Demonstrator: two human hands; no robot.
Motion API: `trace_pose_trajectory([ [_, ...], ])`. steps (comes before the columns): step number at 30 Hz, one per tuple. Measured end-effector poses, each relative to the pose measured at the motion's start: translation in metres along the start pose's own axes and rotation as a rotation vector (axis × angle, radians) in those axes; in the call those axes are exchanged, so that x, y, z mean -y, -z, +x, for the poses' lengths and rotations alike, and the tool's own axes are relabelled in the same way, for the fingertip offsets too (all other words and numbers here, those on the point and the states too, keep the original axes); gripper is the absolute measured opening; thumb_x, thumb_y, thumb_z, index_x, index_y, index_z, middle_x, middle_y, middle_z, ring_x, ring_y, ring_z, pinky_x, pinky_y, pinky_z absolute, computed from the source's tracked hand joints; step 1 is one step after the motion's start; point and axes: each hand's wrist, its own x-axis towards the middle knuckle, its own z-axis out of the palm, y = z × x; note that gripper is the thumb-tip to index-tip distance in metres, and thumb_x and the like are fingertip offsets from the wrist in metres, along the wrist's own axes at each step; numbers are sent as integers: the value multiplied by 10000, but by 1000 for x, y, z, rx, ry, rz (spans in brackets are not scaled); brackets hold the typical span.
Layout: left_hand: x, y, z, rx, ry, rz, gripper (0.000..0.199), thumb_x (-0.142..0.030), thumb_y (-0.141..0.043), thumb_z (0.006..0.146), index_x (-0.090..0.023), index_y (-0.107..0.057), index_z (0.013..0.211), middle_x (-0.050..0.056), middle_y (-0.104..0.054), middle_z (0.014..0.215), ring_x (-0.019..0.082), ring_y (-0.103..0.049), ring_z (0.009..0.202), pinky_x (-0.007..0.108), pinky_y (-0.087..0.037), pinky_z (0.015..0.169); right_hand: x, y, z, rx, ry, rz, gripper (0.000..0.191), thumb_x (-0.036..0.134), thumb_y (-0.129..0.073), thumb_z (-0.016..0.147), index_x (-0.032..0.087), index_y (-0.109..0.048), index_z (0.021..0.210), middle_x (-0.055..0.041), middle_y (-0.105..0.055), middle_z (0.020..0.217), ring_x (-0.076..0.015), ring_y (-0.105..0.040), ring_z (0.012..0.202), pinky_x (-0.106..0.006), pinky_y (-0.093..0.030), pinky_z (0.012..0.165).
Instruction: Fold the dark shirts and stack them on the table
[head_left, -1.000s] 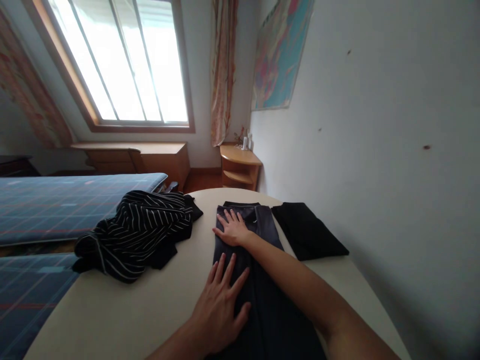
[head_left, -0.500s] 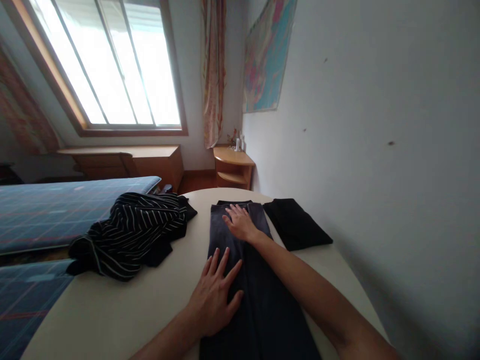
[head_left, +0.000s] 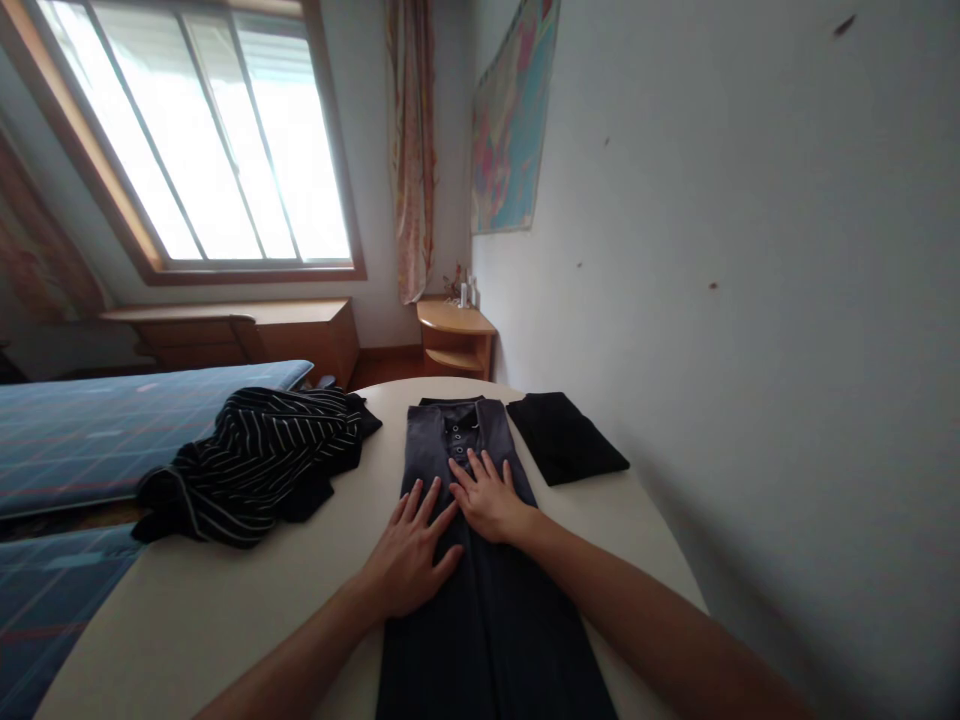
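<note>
A long, dark grey-blue cloth garment point(head_left: 480, 640) is lying flat in the middle of a round, cream-coloured counter point(head_left: 187, 620), with one end pointing away toward the window and the near end running out of sight at the bottom. Small, shiny round rings point(head_left: 458, 437) are showing in a row near its far end. The bare left hand point(head_left: 411, 560) is resting palm down on its left side, and its fingers are lying spread wide on the cloth. The bare right hand point(head_left: 487, 500) is resting palm down closer to the middle, just below the rings, and its fingers are lying spread apart too. The two hands are sitting very near each other. A flat, folded black cloth point(head_left: 574, 440) is lying just to the right. A crumpled black garment with thin white stripes point(head_left: 270, 450) is lying on the left, near the edge. Past it, a blue checked mattress point(head_left: 112, 420) is showing. Farther back, a low brown wooden desk point(head_left: 300, 330) is standing under a bright window with a brown frame point(head_left: 210, 150), and a small wooden corner shelf point(head_left: 456, 318) is standing by the white wall point(head_left: 787, 400).
</note>
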Motion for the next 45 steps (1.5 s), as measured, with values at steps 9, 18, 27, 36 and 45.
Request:
trace_pose_trajectory([
  [9,43,-1,59,5,22,47,666,-606,-387,967,-280,-321,1543,107,-154,1641,400,-80,1491,545,-198,1181,-18,6,76,1,-22,18,594,518,-194,1014,312,-212,1571,-78,-74,1660,-349,-23,1512,-665,4,1141],
  [18,55,6,86,-24,21,89,628,-593,-383,971,-298,-364,1525,100,-239,1625,391,-178,1482,525,-230,1171,-35,0,105,-239,34,74,571,492,-198,1027,252,-366,1518,-79,-288,1610,-272,-190,1491,-586,-105,1175],
  [27,3,6,28,35,18,73,625,-538,-340,1004,-230,-317,1547,115,-237,1619,345,-176,1492,511,-241,1177,-31,-4,41,-111,72,2,695,514,-196,1011,85,-252,1555,-133,-190,1629,-281,-131,1510,-500,-112,1207],
  [36,-45,-1,-53,53,-87,3,692,-617,-270,995,-247,-213,1577,83,-180,1635,340,-113,1502,541,-197,1192,-6,-8,-60,-6,99,-57,681,494,-203,1007,105,-225,1565,-101,-148,1639,-301,-89,1514,-552,-97,1201],
  [45,-43,-1,-59,16,-89,-39,667,-613,-313,994,-293,-215,1572,62,-185,1637,316,-100,1509,542,-168,1203,1,-14,-77,-39,52,-70,637,461,-253,1006,167,-229,1571,-70,-154,1640,-320,-80,1513,-599,-66,1189],
])
